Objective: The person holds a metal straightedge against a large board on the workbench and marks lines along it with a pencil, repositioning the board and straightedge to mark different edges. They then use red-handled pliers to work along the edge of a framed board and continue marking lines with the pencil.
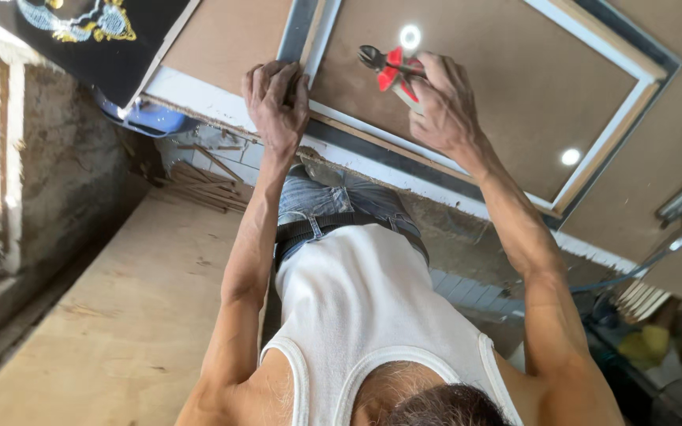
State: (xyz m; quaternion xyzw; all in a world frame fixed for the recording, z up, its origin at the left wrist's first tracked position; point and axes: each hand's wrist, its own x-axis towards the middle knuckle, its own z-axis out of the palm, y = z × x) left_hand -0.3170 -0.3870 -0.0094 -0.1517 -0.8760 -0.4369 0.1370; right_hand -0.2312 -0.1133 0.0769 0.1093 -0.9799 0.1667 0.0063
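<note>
i see the left hand [278, 102] pressed flat on the frame [321, 118], steadying it — the right hand [445, 106], at two o'clock, grips red pliers [392, 69] over the backing board [483, 87].

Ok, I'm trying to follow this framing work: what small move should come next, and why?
Probably swing the red-handled pliers a little toward the frame strip. The right hand grips them over the brown backing board, nose pointing at the strip, while the left hand bears down on that strip.
</note>
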